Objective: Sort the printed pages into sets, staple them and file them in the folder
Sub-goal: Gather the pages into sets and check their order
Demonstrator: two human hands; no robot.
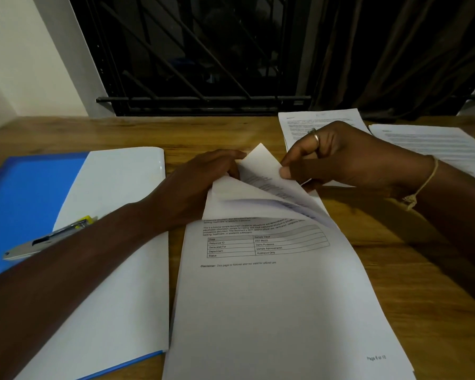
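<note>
Nearest the camera, in the lower centre of the frame, the stack of printed pages lay flat on the wooden table. A page-number footer showed at its lower right corner, and a small printed table with a disclaimer line sat farther up. Just left of it lay the blue folder, with a glossy white sheet covering its right part. The left forearm crossed this sheet on a diagonal. A silver stapler with a yellow part rested on the folder at mid left, its near side hidden by that forearm.

Farther up, at the centre of the frame, the top sheets of the stack were curled up and back from its far end. The left hand lay at the upper left corner of the stack with its fingers stretched out against the raised paper. Its thumb was hidden, so a pinch could not be told. The right hand, wearing a ring and a string bracelet, pinched the raised sheets' right edge between thumb and curled fingers.

Beyond the right hand, in the upper right, two more sets of pages lay side by side on the table. Behind them stood a dark window grille and a curtain.
</note>
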